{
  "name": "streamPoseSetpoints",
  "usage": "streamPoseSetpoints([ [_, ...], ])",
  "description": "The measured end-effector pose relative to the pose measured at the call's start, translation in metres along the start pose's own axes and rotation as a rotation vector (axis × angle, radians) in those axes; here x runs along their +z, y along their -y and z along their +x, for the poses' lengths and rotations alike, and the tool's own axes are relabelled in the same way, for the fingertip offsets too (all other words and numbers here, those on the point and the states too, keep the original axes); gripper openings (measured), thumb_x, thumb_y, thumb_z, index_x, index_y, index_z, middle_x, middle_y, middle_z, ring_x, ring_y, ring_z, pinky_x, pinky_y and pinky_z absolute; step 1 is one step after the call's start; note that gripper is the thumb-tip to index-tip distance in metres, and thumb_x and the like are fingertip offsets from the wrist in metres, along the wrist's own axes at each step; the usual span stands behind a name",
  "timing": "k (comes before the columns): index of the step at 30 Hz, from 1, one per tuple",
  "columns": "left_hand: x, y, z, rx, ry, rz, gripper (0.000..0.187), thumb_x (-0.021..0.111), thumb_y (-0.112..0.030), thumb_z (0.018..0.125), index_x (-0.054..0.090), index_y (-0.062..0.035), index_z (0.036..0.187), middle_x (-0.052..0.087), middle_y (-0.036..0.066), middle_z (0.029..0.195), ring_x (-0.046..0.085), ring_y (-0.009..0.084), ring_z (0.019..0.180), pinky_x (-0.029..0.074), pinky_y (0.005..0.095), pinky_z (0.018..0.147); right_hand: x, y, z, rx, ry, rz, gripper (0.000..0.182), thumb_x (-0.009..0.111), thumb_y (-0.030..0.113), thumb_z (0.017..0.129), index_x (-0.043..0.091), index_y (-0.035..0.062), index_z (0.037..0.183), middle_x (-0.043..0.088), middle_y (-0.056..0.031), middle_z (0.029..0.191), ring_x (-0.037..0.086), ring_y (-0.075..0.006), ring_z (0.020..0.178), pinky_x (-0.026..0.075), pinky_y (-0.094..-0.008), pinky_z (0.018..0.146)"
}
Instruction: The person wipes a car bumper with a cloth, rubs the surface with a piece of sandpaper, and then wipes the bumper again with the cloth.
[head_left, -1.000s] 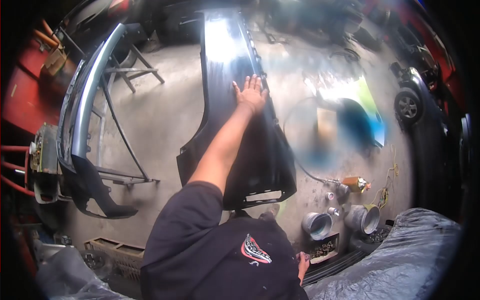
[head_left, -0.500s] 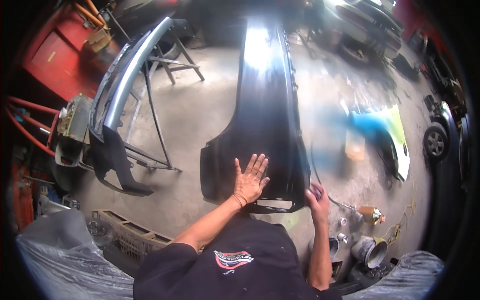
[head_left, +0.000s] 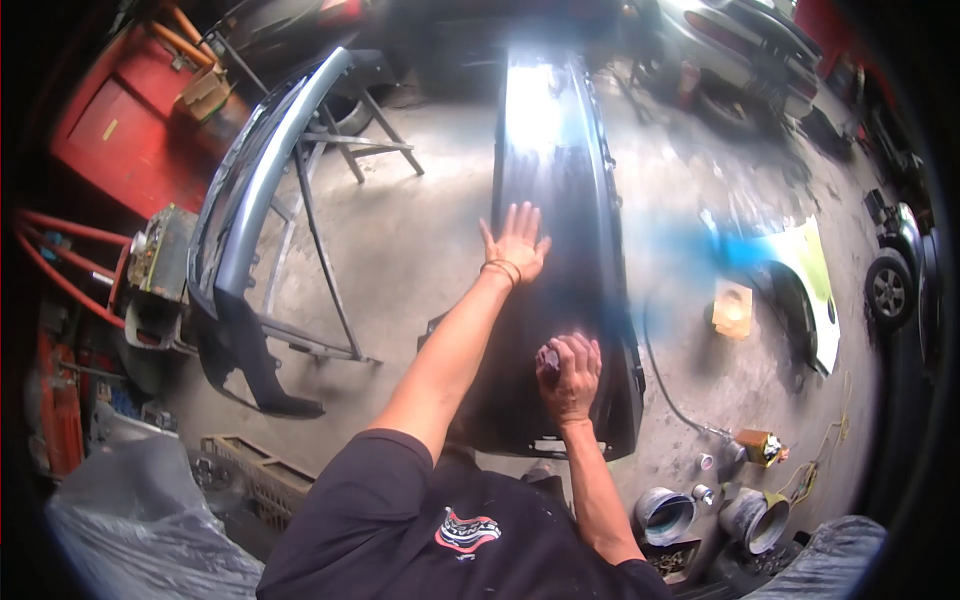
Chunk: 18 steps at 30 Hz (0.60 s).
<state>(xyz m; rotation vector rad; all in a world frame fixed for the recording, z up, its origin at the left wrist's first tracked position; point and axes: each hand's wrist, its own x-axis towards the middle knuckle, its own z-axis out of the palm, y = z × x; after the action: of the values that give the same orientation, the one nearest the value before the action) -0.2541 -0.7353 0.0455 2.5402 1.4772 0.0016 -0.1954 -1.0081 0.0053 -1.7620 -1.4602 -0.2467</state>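
Observation:
A long black car fender stretches away in front of me, with a bright reflection near its far end. My left hand lies flat on its upper surface, fingers spread and holding nothing. Closer to my body, my right hand is closed around a purplish scuff pad over the fender's near half. The fingers cover most of the pad. A slotted opening shows at the fender's near edge.
On the left, a bumper rests on a metal stand. A yellow-green fender, a cardboard piece and a hose lie to the right. Buckets stand near right; a plastic crate is near left.
My left hand has slid farther up the fender. My right hand has moved from the fender's right edge onto its top surface with the pad. The view has shifted slightly.

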Motion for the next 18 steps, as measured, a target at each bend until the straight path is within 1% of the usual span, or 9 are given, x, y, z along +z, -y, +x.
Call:
streamPoseSetpoints([
  [3, -0.017, 0.017, 0.066, 0.030, 0.047, -0.032, 0.076, 0.036, -0.054, 0.115, 0.019, -0.0189, 0.180, 0.008, -0.001, 0.190, 0.003, 0.0231, 0.175, -0.007, 0.0815, 0.130, 0.006, 0.016, 0.008, 0.095, -0.017, -0.022, 0.046, 0.086, 0.018, 0.089, 0.068, 0.0135, 0.130, 0.070, -0.0112, 0.130, 0.065, -0.0365, 0.134, 0.038, -0.0579, 0.127],
  [4, -0.018, 0.024, 0.094, 0.036, 0.073, -0.004, 0.077, 0.034, -0.055, 0.115, 0.017, -0.0196, 0.181, 0.005, -0.002, 0.190, 0.002, 0.0229, 0.175, -0.007, 0.0823, 0.130, 0.006, 0.029, 0.013, 0.179, -0.020, -0.044, 0.046, 0.086, 0.016, 0.089, 0.068, 0.0129, 0.131, 0.070, -0.0120, 0.130, 0.064, -0.0369, 0.135, 0.036, -0.0586, 0.129],
  [5, -0.022, 0.029, 0.123, 0.104, 0.059, -0.016, 0.077, 0.034, -0.055, 0.115, 0.017, -0.0196, 0.181, 0.005, -0.002, 0.190, 0.002, 0.0229, 0.175, -0.007, 0.0823, 0.130, 0.012, 0.043, 0.014, 0.266, -0.034, -0.075, 0.046, 0.086, 0.014, 0.088, 0.068, 0.0122, 0.131, 0.070, -0.0127, 0.131, 0.064, -0.0374, 0.136, 0.033, -0.0593, 0.130],
  [7, -0.030, 0.038, 0.174, 0.095, 0.120, -0.018, 0.078, 0.033, -0.056, 0.114, 0.016, -0.0206, 0.181, 0.004, -0.003, 0.190, 0.002, 0.0226, 0.175, -0.007, 0.0835, 0.129, 0.041, 0.055, 0.008, 0.395, -0.164, -0.151, 0.045, 0.086, 0.014, 0.089, 0.068, 0.0115, 0.130, 0.070, -0.0126, 0.131, 0.063, -0.0384, 0.138, 0.027, -0.0630, 0.133],
  [9, -0.045, 0.041, 0.225, 0.162, 0.117, 0.004, 0.077, 0.032, -0.057, 0.114, 0.016, -0.0214, 0.181, 0.004, -0.004, 0.190, 0.002, 0.0225, 0.175, -0.007, 0.0837, 0.128, 0.061, 0.057, 0.006, 0.462, -0.253, -0.223, 0.047, 0.087, 0.016, 0.089, 0.066, 0.0114, 0.131, 0.069, -0.0121, 0.130, 0.063, -0.0389, 0.138, 0.026, -0.0641, 0.134],
  [11, -0.031, 0.055, 0.241, 0.176, 0.171, 0.019, 0.077, 0.032, -0.057, 0.114, 0.015, -0.0221, 0.181, 0.005, -0.004, 0.190, 0.002, 0.0224, 0.175, -0.008, 0.0839, 0.128, 0.068, 0.057, 0.001, 0.460, -0.257, -0.302, 0.047, 0.085, 0.018, 0.091, 0.062, 0.0107, 0.132, 0.067, -0.0120, 0.129, 0.063, -0.0398, 0.137, 0.028, -0.0639, 0.134],
  [13, -0.037, 0.053, 0.262, 0.201, 0.136, 0.053, 0.078, 0.031, -0.058, 0.114, 0.015, -0.0225, 0.181, 0.004, -0.004, 0.190, 0.002, 0.0220, 0.175, -0.008, 0.0839, 0.128, 0.067, 0.060, 0.004, 0.447, -0.245, -0.336, 0.046, 0.083, 0.019, 0.092, 0.062, 0.0106, 0.132, 0.067, -0.0127, 0.129, 0.063, -0.0401, 0.136, 0.029, -0.0638, 0.134],
  [17, -0.041, 0.060, 0.255, 0.275, 0.139, 0.018, 0.075, 0.028, -0.055, 0.116, 0.016, -0.0214, 0.181, 0.005, -0.004, 0.190, 0.002, 0.0234, 0.175, -0.007, 0.0819, 0.129, 0.071, 0.058, 0.007, 0.442, -0.277, -0.404, 0.046, 0.081, 0.022, 0.093, 0.061, 0.0107, 0.133, 0.066, -0.0133, 0.129, 0.063, -0.0399, 0.136, 0.029, -0.0641, 0.133],
  [18, -0.039, 0.063, 0.242, 0.310, 0.093, 0.029, 0.073, 0.028, -0.053, 0.117, 0.018, -0.0212, 0.181, 0.007, -0.003, 0.190, 0.003, 0.0250, 0.175, -0.007, 0.0802, 0.130, 0.070, 0.059, 0.007, 0.458, -0.262, -0.410, 0.046, 0.080, 0.023, 0.093, 0.061, 0.0109, 0.132, 0.066, -0.0135, 0.129, 0.063, -0.0397, 0.136, 0.029, -0.0642, 0.133],
])
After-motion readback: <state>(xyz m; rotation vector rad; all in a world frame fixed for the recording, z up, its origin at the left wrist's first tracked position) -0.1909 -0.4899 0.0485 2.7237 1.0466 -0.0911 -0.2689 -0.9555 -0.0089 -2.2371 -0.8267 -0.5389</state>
